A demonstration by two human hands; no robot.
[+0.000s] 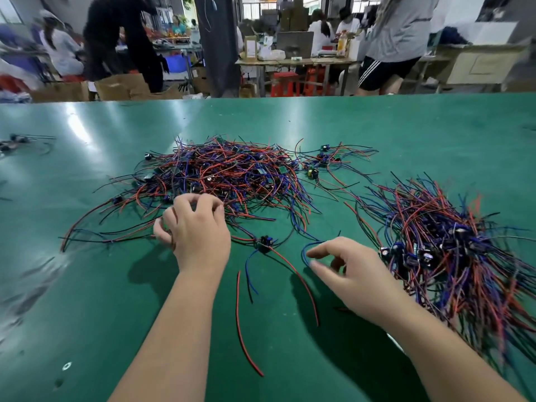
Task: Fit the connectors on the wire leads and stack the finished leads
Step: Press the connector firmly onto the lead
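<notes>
Wire leads (232,175) lie in a loose tangle of red, blue and black strands at the middle of the green table (87,285), spread wide so single pieces can be teased out from the near edge. The left hand (197,236) works at that edge, its fingers curled down into the strands and the thumb closed against them, pinching a few red and black leads as if to draw one clear of the heap. Between the two hands one small connector (264,242) lies apart from the tangle, its red and blue wires fanned toward the person, likely the piece in hand. The right hand (356,277) hovers just beside it with forefinger and thumb reaching for the blue loop (303,253) that curves from that piece; the hand is blurred, so I cannot tell whether the fingertips have closed on the loop or merely bracket it. A lone red wire (240,323) lies nearer the person, well apart from both heaps. Off to the right sits the finished stack (441,245), its dark connectors bunched at one end and its wires running roughly the same way, which keeps done pieces apart from raw ones and within easy reach of the right hand. Judging by the two heaps, a good share of the work is done, yet the middle tangle is still large.
</notes>
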